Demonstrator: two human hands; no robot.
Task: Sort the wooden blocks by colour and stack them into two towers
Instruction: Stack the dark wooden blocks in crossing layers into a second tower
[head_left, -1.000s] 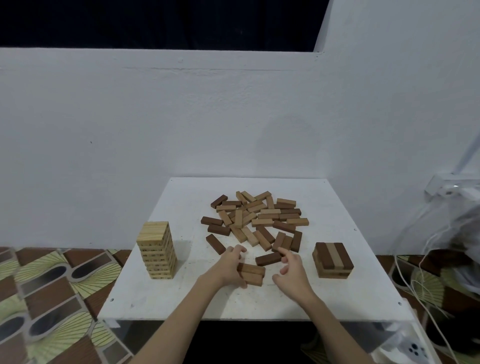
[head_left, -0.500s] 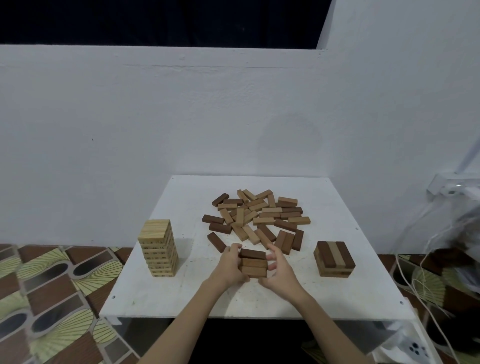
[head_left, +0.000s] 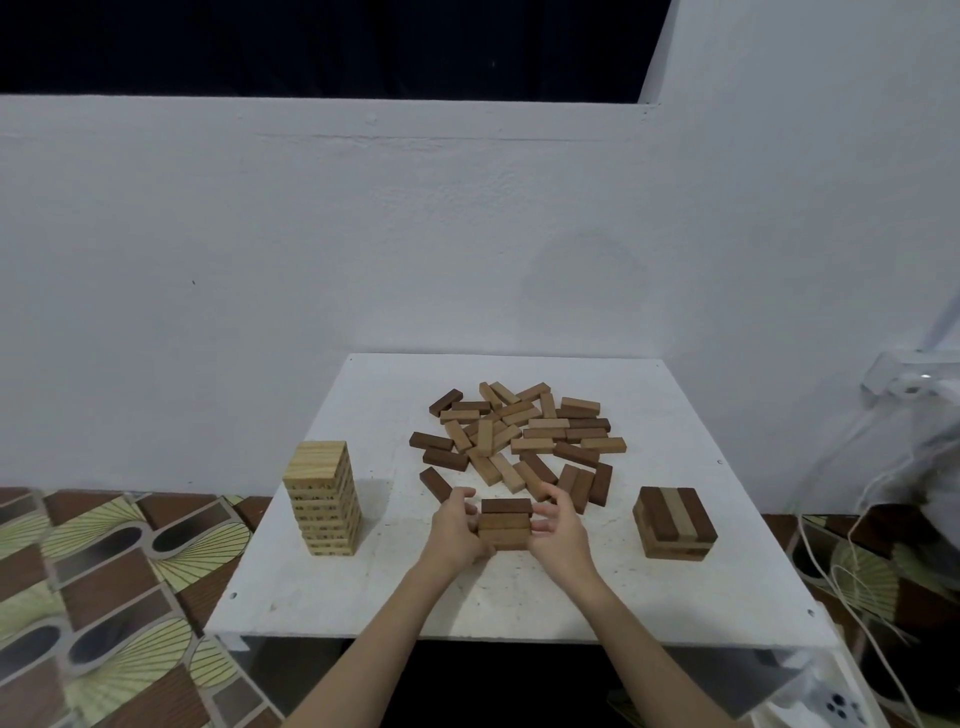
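three brown blocks (head_left: 505, 523) are lying side by side between my hands, and i am squeezing them together at the near middle of the white surface (head_left: 363, 587). my left hand (head_left: 457, 530) is curling its fingers against the left ends of the group, and my right hand (head_left: 558, 525) is curling against the right ends, so both are grasping the same little row. the farthest block of the three is looking darker than the two nearer ones.

just beyond my hands a loose pile of blocks (head_left: 519, 436) is spreading across the middle of the surface, dark brown and lighter tan pieces lying mixed at all angles, some overlapping. one dark block (head_left: 435, 484) is lying apart at the pile's near left edge, close to my left fingertips.

at the left side a tall light tower (head_left: 323, 498) of pale blocks is standing upright. at the right side a short brown stack (head_left: 674, 522) is sitting, its top layer showing a lighter strip between two dark ones.
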